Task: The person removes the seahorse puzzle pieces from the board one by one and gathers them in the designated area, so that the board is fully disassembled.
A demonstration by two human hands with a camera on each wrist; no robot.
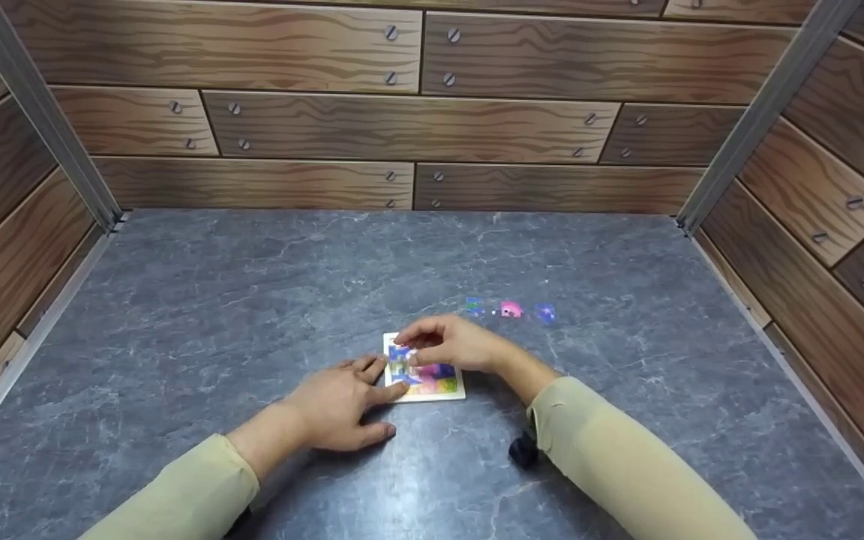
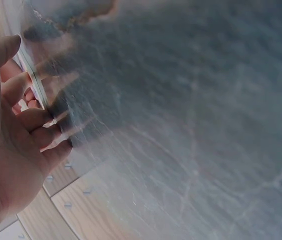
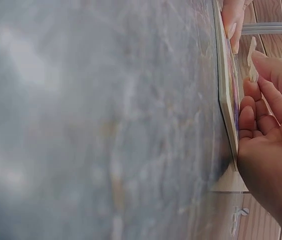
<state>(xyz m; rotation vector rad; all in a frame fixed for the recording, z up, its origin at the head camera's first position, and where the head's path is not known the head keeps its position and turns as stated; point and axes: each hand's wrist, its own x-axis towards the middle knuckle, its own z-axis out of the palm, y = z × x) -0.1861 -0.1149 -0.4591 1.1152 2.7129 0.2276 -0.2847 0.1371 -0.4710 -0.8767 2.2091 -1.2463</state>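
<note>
Your right hand [image 1: 454, 345] pinches a puzzle piece [image 3: 252, 62] between thumb and index finger; piece is tilted, raised just off the board [image 1: 436, 397] below it, a visible gap between. Remaining fingers curl in close to the board, and the hand covers its far right corner. Your left hand [image 1: 342, 405] grips nothing: fingers loosely spread, tips at the board's left edge, index reaching over the near left corner, thumb out on the near side, apart from the board.

Board lies flat between your hands, pale rim visible along its near edge, coloured pieces inside. Can't tell which slots are filled under your right hand.

Three loose pieces sit in a row beyond your right hand and to its right: blue-green [image 1: 475, 305] nearest, then pink [image 1: 511, 309], then purple [image 1: 545, 313], all apart.

Room: table [image 1: 252, 300] runs well out from your left hand to the left wall [image 1: 8, 217], from your right to the right wall [image 1: 822, 187], and far past both to the back wall [image 1: 312, 124]. Black block [image 1: 523, 451] hangs beside your right cuff.
</note>
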